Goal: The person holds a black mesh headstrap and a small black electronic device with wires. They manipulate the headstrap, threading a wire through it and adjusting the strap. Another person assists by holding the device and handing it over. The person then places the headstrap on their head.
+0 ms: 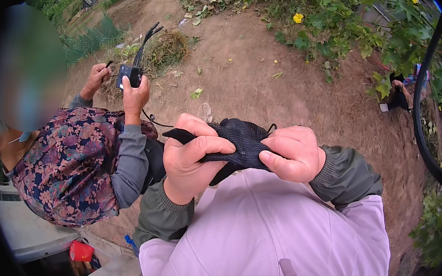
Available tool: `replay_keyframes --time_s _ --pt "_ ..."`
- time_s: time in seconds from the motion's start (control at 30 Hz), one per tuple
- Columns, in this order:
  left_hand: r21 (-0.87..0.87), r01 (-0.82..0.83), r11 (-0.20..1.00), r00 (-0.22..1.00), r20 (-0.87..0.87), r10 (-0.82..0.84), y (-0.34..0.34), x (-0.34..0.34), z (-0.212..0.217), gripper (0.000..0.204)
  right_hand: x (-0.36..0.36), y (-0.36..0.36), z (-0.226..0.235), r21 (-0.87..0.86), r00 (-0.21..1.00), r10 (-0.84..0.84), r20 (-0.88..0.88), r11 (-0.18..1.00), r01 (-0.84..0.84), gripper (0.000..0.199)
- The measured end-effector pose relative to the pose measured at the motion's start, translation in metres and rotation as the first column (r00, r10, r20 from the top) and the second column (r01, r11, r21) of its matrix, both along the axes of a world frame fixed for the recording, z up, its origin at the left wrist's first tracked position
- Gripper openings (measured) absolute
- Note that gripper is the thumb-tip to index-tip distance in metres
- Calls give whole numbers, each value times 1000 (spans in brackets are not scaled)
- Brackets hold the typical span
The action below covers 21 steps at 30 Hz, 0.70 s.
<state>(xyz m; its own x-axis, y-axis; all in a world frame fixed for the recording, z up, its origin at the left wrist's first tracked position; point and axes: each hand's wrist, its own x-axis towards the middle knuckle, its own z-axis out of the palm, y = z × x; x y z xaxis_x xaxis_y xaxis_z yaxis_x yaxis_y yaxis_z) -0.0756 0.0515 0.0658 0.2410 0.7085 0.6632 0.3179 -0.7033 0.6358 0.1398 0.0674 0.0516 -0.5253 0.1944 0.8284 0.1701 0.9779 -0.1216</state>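
Observation:
In front of my chest, both hands grip a piece of black mesh fabric (244,138) that looks like a small pouch, partly bunched up. My left hand (192,159) is closed on its left side, thumb on top, with a flat black flap sticking out between the fingers. My right hand (293,153) pinches the right edge between thumb and bent forefinger. A thin dark cord loop shows near that edge. What lies inside the fabric, if anything, is hidden.
At my left a person in a flowered vest (76,166) holds a small black box (129,76) with several black cables (145,45). Leafy plants with yellow flowers (298,18) grow at the right. A red container (81,251) stands at lower left. Bare soil (241,73) lies ahead.

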Motion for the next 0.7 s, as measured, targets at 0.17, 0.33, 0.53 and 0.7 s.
replay_keyframes --time_s 0.17,0.33,0.53,0.7 --pt "30 -32 999 992 -124 36 -2 -11 -3 36 -5 3 1 38 996 37 75 998 -40 34" --pt "78 33 996 979 -201 -17 -3 -18 -9 35 -16 -3 -8 -128 996 -8 90 992 19 29" --pt "-63 -54 997 981 -187 41 -6 -16 -15 33 -30 -16 -16 -729 998 -62 -13 684 33 35" --pt "-12 -11 1000 930 -366 6 -9 -11 -10 31 -30 -25 -30 -760 995 -78 65 642 101 39"
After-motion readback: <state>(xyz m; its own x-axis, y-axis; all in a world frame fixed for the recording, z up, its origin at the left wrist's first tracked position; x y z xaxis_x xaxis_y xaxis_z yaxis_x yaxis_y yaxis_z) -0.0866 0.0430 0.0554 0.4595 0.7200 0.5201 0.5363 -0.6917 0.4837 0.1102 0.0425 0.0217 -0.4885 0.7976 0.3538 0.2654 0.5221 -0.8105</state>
